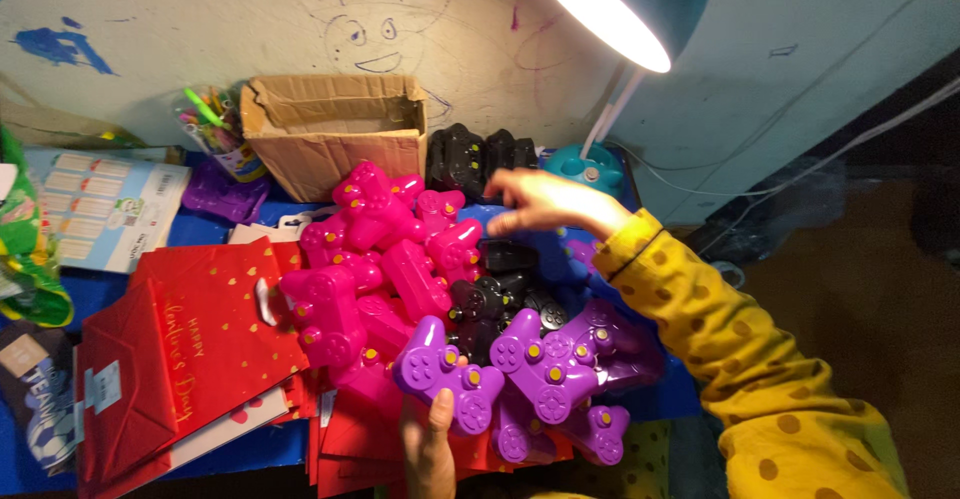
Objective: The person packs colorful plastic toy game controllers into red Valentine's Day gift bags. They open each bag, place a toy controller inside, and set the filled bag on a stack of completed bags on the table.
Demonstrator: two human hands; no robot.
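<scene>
A heap of pink, purple and black plastic game-controller toys (420, 279) hides most of the blue worktop (250, 444). The right hand (540, 204) reaches open over them, holding nothing. The left hand (430, 449), half cut off at the worktop's near edge, grips one purple plastic controller toy (448, 374).

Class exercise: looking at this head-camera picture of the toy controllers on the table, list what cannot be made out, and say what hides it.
- Left hand: head view, palm and wrist cut off by the bottom edge; its grip on the purple controller is unclear.
- Right hand: motion-blurred; touching or hovering over the black controllers cannot be told.
- Cardboard box: its front wall hides any contents.
- Pen cup: pens too small to count.
</scene>
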